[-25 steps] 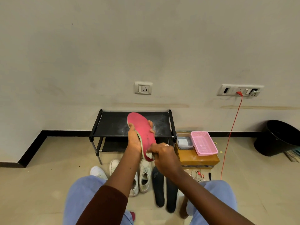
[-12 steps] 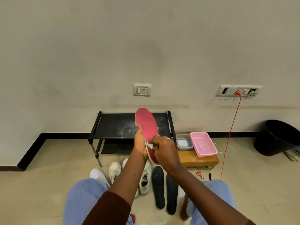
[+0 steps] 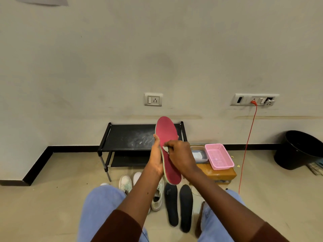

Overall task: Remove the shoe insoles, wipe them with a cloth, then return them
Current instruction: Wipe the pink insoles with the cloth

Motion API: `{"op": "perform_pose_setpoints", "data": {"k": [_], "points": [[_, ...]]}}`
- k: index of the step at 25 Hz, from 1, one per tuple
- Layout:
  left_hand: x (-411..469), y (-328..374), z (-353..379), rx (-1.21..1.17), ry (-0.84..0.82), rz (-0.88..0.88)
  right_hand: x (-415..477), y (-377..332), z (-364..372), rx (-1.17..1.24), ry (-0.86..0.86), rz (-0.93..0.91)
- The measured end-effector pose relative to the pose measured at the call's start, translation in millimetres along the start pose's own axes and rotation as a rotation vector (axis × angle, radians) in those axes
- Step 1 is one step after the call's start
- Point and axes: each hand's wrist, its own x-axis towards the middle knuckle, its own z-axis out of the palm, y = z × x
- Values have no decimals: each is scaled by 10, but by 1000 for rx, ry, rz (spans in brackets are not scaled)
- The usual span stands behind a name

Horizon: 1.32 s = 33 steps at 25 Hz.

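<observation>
Floor, shoe rack (image 3: pixel 129 137) | left hand (image 3: pixel 156 158) grips red insole (image 3: pixel 167 137) | right hand (image 3: pixel 180 157) pinches cloth (image 3: pixel 165 148)

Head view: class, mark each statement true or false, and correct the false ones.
1. The left hand holds the red insole. True.
2. The right hand is empty. False: it pinches a white cloth against the insole.
3. Two black insoles lie on the rack. False: they lie on the floor.
4. The pink basket sits on a brown box. True.
</observation>
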Motion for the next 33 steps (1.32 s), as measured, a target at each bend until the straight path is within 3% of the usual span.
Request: {"op": "perform_pose_setpoints", "data": {"k": [6,13,19,22,24,27,30,33], "points": [[-143,-179,-15,57,20,19,-126,28,-42,5,-48,23],[88,-123,-158,-40,84,39,-593,274,-140,18,-335,82],[190,-272,-308,202,148,27,-61,491,87,79,-123,129],[408,-264,-583,184,220,-26,119,563,399,57,-131,172],[571,-239,-822,171,258,-65,76,630,644,31,-224,203],[827,-338,-1282,147,349,-142,-38,926,1023,82,-374,377],[982,-696,-1752,87,500,-156,-125,1381,1398,238,-352,660],[1066,-1144,-2162,41,618,-99,-215,1774,1821,318,-572,853]]}}
